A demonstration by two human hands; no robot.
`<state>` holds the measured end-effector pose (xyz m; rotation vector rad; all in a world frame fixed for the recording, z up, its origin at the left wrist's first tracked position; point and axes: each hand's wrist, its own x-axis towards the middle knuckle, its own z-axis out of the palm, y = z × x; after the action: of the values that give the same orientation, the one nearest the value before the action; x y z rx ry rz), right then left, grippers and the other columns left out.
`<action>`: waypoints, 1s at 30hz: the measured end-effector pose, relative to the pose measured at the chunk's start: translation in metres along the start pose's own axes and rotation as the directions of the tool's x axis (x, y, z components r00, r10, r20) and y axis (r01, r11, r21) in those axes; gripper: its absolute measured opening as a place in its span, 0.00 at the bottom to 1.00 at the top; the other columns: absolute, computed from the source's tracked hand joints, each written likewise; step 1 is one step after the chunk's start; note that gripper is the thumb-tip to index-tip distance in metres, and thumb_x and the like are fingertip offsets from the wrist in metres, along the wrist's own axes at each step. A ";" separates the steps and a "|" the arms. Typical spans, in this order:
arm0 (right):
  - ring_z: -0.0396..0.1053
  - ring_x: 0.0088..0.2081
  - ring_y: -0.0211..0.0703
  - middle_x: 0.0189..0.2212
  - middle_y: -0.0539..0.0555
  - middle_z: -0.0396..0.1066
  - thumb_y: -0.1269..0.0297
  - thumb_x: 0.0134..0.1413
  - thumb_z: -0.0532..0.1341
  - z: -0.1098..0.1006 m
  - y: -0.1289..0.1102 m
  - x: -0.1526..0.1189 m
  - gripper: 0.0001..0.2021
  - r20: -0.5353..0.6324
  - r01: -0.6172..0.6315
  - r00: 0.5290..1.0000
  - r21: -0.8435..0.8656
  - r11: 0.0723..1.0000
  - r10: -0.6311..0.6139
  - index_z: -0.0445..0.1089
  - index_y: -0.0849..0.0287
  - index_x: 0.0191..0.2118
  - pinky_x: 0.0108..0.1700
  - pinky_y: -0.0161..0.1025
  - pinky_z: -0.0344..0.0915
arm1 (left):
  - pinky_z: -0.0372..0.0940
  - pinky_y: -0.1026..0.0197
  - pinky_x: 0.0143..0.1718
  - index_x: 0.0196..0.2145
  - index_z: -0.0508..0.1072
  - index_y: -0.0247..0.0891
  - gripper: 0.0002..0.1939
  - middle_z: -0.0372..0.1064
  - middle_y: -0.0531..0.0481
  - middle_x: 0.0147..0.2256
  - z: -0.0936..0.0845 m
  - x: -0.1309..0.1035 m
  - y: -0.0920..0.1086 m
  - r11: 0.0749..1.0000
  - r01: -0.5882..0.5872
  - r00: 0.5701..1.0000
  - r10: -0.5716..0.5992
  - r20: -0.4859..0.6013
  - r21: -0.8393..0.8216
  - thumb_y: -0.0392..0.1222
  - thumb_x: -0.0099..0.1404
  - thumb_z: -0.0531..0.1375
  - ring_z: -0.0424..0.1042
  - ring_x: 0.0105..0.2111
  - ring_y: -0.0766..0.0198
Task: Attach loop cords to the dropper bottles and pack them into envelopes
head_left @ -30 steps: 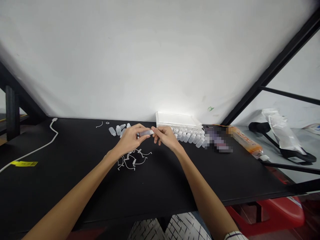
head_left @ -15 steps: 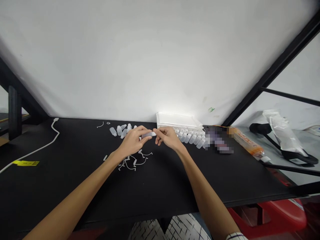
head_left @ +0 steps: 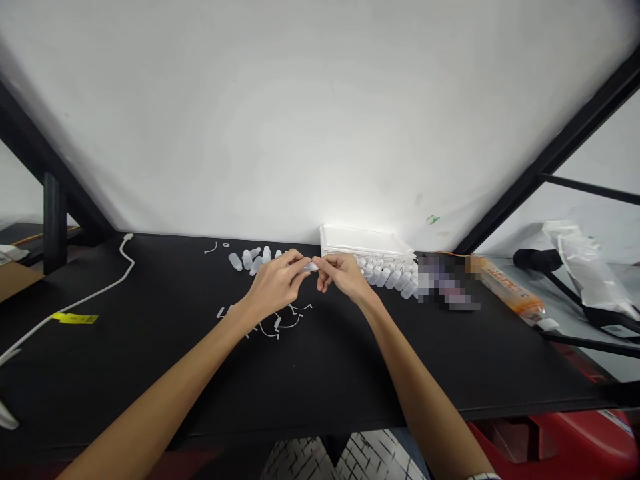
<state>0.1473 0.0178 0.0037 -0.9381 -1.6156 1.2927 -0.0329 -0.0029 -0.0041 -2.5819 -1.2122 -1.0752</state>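
Observation:
Between my hands is a small translucent bottle [head_left: 310,267], mostly covered by fingers. My left hand [head_left: 280,280] is wrapped round its body, while the fingertips of my right hand [head_left: 339,273] pinch its white top end. Several similar bottles [head_left: 247,260] lie just beyond my left hand. A row of bottles with white tops [head_left: 390,277] lies to the right of my right hand. Thin white curved strips [head_left: 287,325] are scattered on the black table [head_left: 320,380], nearer to me than my left hand.
A stack of white sheets [head_left: 367,241] rests against the wall. A white cable [head_left: 95,293] with a yellow tag [head_left: 75,319] runs along the left. At the right are a blurred purple item [head_left: 450,287], an orange-and-clear package [head_left: 510,290] and a black strap [head_left: 565,287].
The view has shifted slightly left, so everything sits further right. My left hand now covers more of the bottle. Both hands keep their hold.

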 end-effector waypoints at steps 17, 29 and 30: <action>0.64 0.16 0.33 0.14 0.46 0.61 0.45 0.55 0.58 -0.001 0.004 0.002 0.23 -0.011 0.014 1.000 -0.152 0.988 -0.016 0.64 0.60 0.22 0.15 0.28 0.56 | 0.60 0.62 0.27 0.44 0.75 0.38 0.15 0.73 0.49 0.33 -0.001 0.004 -0.003 0.964 0.216 0.974 -0.202 0.097 -0.154 0.47 0.68 0.54 0.65 0.22 0.68; 0.70 0.22 0.36 0.25 0.51 0.69 0.55 0.45 0.68 -0.020 -0.012 -0.004 0.14 -0.059 -0.007 0.998 -0.021 1.000 0.006 0.72 0.63 0.29 0.20 0.32 0.65 | 0.61 0.62 0.27 0.40 0.74 0.37 0.15 0.75 0.50 0.30 -0.010 0.008 -0.002 0.904 0.343 0.938 -0.341 0.054 -0.253 0.49 0.66 0.56 0.69 0.23 0.64; 0.70 0.22 0.36 0.25 0.51 0.69 0.56 0.45 0.68 -0.018 -0.012 -0.004 0.14 -0.062 -0.006 0.998 -0.009 1.000 0.005 0.72 0.63 0.29 0.20 0.32 0.65 | 0.61 0.62 0.27 0.40 0.74 0.37 0.14 0.75 0.50 0.31 -0.009 0.008 -0.002 0.905 0.338 0.940 -0.335 0.058 -0.260 0.49 0.66 0.56 0.68 0.23 0.65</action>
<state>0.1652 0.0182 0.0166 -0.9792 -1.5733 1.2494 -0.0356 0.0001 0.0080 -2.6289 -1.6712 -1.3736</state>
